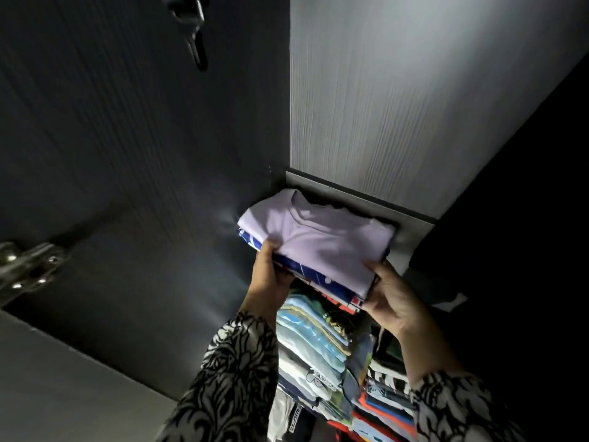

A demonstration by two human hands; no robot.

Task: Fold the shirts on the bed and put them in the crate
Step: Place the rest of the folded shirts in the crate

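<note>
Two bare hands carry a small pile of folded shirts in the single head view, topped by a pale lilac folded cotton shirt [318, 240] with a blue-and-white printed shirt [306, 272] directly beneath it. The left hand [271, 275] grasps the pile's near left corner, thumb on the lilac cloth and fingers hidden under the pile. The right hand [392, 298] clasps the near right corner in the same way. Both wrists emerge from black-and-white patterned sleeves [236, 371].

The pile is held in front of a dim shelf opening [360, 202] in a grey wood-grain wardrobe [414, 90]; whether its far edge already rests on the shelf cannot be told. No crate and no bed are visible. Below the hands stand tall stacks of folded multicoloured garments [312, 346]. To the left hangs a dark open wardrobe door [127, 138] with a metal hinge [28, 266] at its left edge and a key [194, 33] near the top.

Judged as the placing step, the pile would best be kept level and slid in squarely, with both hands releasing together once it is fully supported, so that the folds stay flat and the lower shirts do not slip out forward.

Legible writing is scant: white lettering on a dark waistband [294, 419] at the bottom is too blurred to read, and bold white shapes on a dark garment [387, 379] at lower right cannot be made out.
</note>
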